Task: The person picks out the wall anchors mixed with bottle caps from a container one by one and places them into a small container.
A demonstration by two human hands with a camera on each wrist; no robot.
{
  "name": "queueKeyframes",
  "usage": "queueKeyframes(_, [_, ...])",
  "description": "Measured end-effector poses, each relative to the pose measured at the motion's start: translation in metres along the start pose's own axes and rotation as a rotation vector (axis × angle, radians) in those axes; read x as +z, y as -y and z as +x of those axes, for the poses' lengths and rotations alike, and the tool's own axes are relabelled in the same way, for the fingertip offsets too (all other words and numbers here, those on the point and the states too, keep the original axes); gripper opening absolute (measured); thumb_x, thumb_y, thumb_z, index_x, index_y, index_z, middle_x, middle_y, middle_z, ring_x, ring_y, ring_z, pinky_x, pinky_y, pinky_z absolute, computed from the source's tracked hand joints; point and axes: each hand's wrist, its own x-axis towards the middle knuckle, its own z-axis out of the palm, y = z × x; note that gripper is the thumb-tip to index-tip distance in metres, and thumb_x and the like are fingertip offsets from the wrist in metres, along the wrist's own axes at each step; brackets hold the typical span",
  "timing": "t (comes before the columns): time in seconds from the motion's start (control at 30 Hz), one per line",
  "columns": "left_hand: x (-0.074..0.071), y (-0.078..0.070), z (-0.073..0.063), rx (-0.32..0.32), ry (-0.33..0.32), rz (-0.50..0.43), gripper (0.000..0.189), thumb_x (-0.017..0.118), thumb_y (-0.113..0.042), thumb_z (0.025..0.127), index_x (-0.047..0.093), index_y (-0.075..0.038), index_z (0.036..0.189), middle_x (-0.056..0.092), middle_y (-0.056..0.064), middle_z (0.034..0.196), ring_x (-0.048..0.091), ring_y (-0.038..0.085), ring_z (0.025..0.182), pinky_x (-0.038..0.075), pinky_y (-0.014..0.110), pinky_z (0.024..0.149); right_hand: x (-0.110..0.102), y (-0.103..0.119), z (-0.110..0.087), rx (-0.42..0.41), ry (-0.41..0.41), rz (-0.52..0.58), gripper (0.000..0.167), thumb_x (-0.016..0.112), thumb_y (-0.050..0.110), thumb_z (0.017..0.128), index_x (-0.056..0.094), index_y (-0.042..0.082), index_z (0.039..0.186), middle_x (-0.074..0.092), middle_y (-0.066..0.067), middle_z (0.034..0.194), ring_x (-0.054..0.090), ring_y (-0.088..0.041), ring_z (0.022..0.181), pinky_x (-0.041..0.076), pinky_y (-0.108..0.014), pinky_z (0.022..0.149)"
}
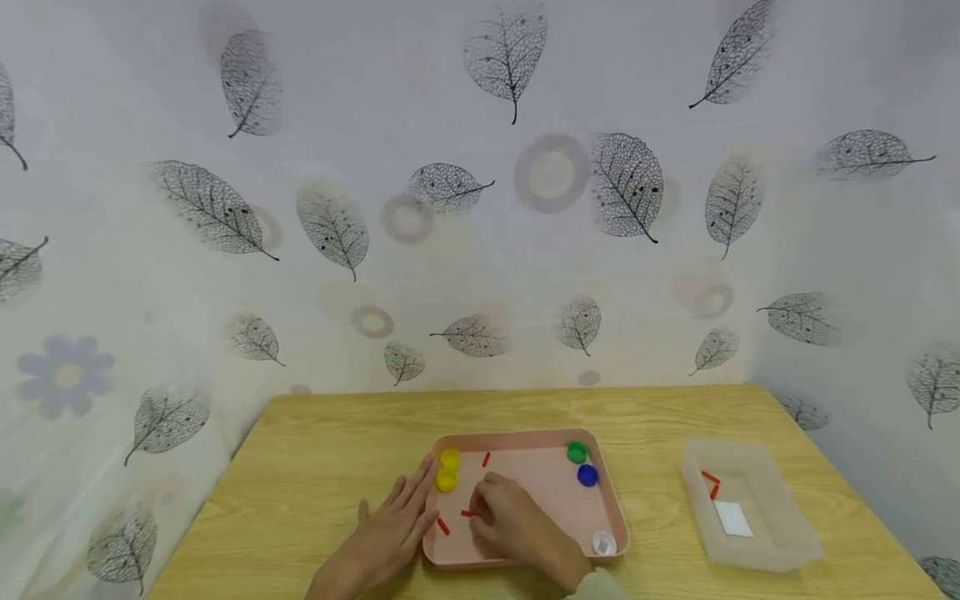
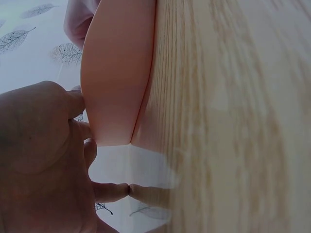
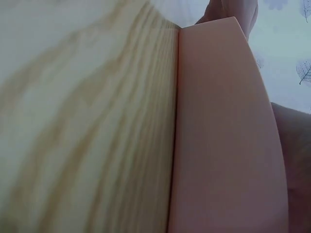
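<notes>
A pink tray (image 1: 525, 443) lies on the table. My left hand (image 1: 386, 533) rests along its left rim with fingers extended; in the left wrist view this hand (image 2: 43, 160) touches the tray's outer wall. Inside the tray my right hand (image 1: 510, 521) has curled fingers, pinching a short red stick (image 1: 467, 513) whose end pokes out on the left. One loose red stick (image 1: 443, 527) lies near the left wall, another red stick (image 1: 486, 459) farther back. In the right wrist view the tray wall hides most of my right hand (image 3: 297, 150).
Two yellow caps (image 1: 447, 470) sit at the tray's left. Green (image 1: 577, 452) and blue caps (image 1: 587, 475) are at the back right, a clear-white round piece (image 1: 603, 543) at the front right. A translucent bin (image 1: 780, 550) right of the tray holds red sticks (image 1: 711, 484) and a white card (image 1: 732, 518).
</notes>
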Motion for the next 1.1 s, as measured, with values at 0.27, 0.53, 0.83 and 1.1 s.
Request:
queueKeyframes(0.27, [-0.0011,0.0001,0.0010,-0.003,0.016,-0.004,0.063,0.032,-0.050,0.111,0.016,-0.023,0.167,0.012,-0.008,0.172,0.030,0.041,0.150,0.015,0.091,0.096,-0.0010,0.0060,0.0005,0.000,0.015,-0.071,0.010,0.077,0.011,0.091,0.068,0.013,0.087,0.051,0.011,0.081,0.046,-0.001,0.072,0.047,-0.018,0.066])
queueKeyframes(0.53, [-0.0019,-0.0007,0.0004,-0.004,0.018,0.010,0.063,0.031,-0.050,0.111,0.017,-0.023,0.167,0.011,-0.007,0.172,0.030,0.042,0.149,0.016,0.091,0.095,-0.0005,0.0069,-0.0012,-0.020,0.020,-0.098,0.011,0.076,0.010,0.091,0.067,0.014,0.086,0.050,0.012,0.081,0.046,-0.001,0.072,0.047,-0.017,0.066])
queueKeyframes(0.83, [-0.0025,-0.0013,-0.0017,0.005,0.009,0.008,0.062,0.032,-0.048,0.111,0.018,-0.023,0.166,0.012,-0.007,0.172,0.031,0.043,0.149,0.016,0.091,0.095,0.0005,0.0085,-0.0023,0.001,0.013,-0.082,0.010,0.074,0.013,0.091,0.066,0.015,0.087,0.049,0.012,0.081,0.046,-0.001,0.073,0.046,-0.017,0.066])
queueKeyframes(1.1, [-0.0035,-0.0017,-0.0021,0.003,0.010,0.012,0.062,0.032,-0.047,0.112,0.018,-0.022,0.166,0.013,-0.006,0.172,0.031,0.043,0.149,0.017,0.090,0.096,-0.0063,0.0104,-0.0055,0.027,-0.008,-0.018,0.007,0.074,0.013,0.093,0.067,0.014,0.090,0.052,0.013,0.085,0.049,-0.001,0.075,0.049,-0.017,0.070])
